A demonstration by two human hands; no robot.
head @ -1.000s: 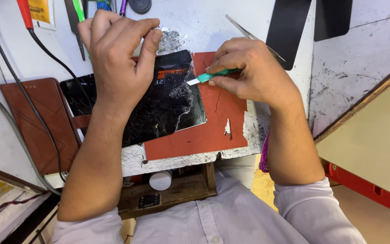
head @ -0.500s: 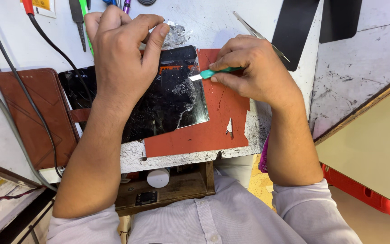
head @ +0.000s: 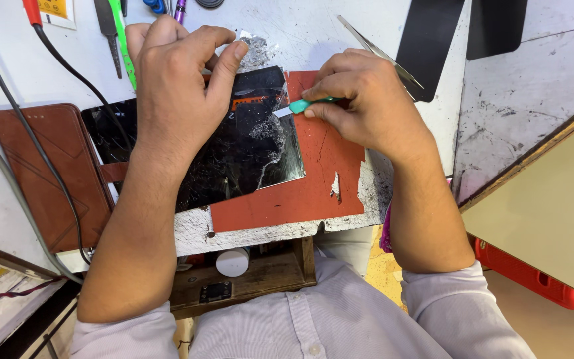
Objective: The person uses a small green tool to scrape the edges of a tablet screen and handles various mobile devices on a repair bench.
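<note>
left hand arched, right hand pinching

Pretty cramped bench here. The left hand sits spread over the cracked black screen, so that whole middle patch is blocked from above. The right hand with the green-handled tool closes off the screen's right edge. Behind them it's cluttered: tweezers, two black panels and hand tools along the back. A black cable runs across the left, over the brown leather case. Open room: the red mat in front of the right wrist, and the scuffed white slab far right.
</note>
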